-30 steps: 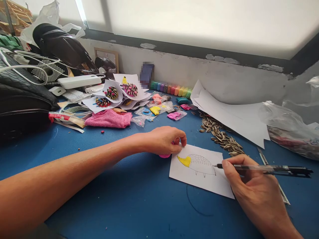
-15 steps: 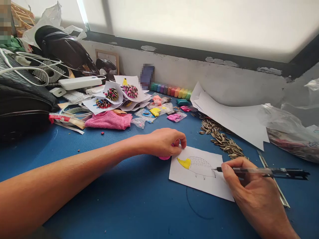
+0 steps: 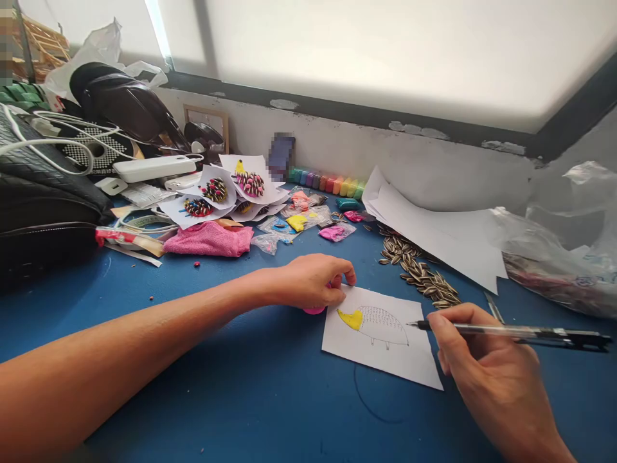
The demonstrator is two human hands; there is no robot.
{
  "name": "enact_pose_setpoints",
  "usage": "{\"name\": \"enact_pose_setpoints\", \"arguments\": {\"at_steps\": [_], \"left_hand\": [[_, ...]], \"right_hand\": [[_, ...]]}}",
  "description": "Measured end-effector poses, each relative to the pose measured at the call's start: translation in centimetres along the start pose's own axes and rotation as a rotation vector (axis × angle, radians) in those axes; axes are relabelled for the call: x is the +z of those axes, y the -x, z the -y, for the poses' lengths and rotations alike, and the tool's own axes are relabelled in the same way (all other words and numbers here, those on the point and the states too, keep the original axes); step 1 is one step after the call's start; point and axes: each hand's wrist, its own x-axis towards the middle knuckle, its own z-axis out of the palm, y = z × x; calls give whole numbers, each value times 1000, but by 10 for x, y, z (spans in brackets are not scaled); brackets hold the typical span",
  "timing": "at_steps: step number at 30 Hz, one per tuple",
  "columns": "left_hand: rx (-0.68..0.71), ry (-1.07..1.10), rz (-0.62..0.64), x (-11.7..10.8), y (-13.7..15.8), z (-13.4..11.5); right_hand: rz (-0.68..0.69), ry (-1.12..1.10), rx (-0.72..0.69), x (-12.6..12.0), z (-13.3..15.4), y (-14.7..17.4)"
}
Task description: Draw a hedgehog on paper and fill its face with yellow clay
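My right hand (image 3: pixel 491 366) is closed around a black gel pen (image 3: pixel 520 333), its tip just right of the drawing's rounded back. Whether the tip touches the paper, I cannot tell. The small white paper (image 3: pixel 385 366) lies flat, bearing an outlined hedgehog (image 3: pixel 383 326) with short dashes on its back, two thin legs and a yellow-filled head. At the paper's top left corner, the curled fingers of my left hand (image 3: pixel 321 280) press on the edge. Something pink (image 3: pixel 314 310) shows partly beneath that hand; the rest of it is hidden.
Striped sunflower seeds (image 3: pixel 424 273) lie beyond the paper, beside large white sheets (image 3: pixel 434 225). Further back are bagged coloured clay (image 3: pixel 337 231), a pink cloth (image 3: pixel 209 239) and finished seed hedgehogs on paper (image 3: pixel 250 183). A black bag (image 3: pixel 48 212) stands left, a plastic bag (image 3: pixel 563 270) right.
The pen tip has shifted slightly up and right off the hedgehog's rear outline. My left hand stays at the paper's corner. The whole view has swung slightly.
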Motion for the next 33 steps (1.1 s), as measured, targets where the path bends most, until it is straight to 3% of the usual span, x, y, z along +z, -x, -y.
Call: {"name": "enact_pose_setpoints", "arguments": {"at_steps": [6,13,18,25,30,33], "left_hand": [[-41,8,1,0,-2,-1],[-97,22,46,-4,-12,-5],[-106,-37,67,-12,-24,-13],[-78,-48,18,-20,-39,-11],[-76,-11,-53,-22,-32,-10],[-59,52,-31,-20,-23,-7]], "right_hand": [[138,-132,85,1,-4,1],[176,-256,134,3,-7,5],[98,-324,261,6,3,9],[63,-322,300,5,-3,2],[27,-302,322,6,-1,0],[18,-286,330,7,2,1]]}}
